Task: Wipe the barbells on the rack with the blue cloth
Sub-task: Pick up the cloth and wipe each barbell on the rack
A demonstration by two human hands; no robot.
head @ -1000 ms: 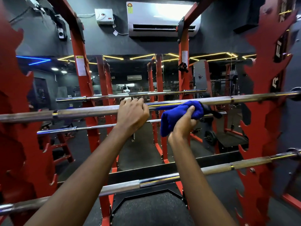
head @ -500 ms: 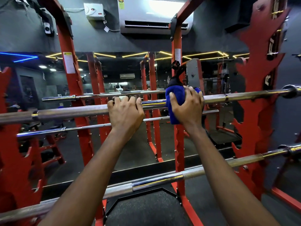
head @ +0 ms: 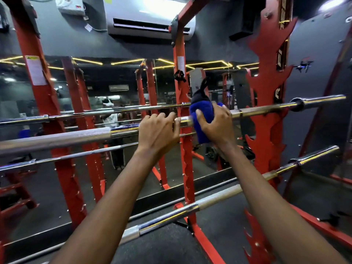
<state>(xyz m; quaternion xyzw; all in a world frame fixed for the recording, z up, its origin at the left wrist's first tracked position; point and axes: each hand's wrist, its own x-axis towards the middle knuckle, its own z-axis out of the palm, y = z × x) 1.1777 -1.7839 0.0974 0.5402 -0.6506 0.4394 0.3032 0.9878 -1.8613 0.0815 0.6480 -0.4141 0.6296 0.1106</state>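
blue cloth (head: 201,114) is sitting wrapped over the upper barbell (head: 262,110), with the right hand (head: 217,126) curling round it and clamping it to the steel. the left hand (head: 158,132) is gripping the bare bar just beside it. the bar is running left to right across both hands, so the stroke is likely going sideways along it. the red rack (head: 270,130) is also carrying a lower barbell (head: 219,197), untouched.

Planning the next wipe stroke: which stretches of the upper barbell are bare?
Bare: the upper barbell left of the left hand, and from the right hand to the red upright. Crowded: between the hands, at the blue cloth.
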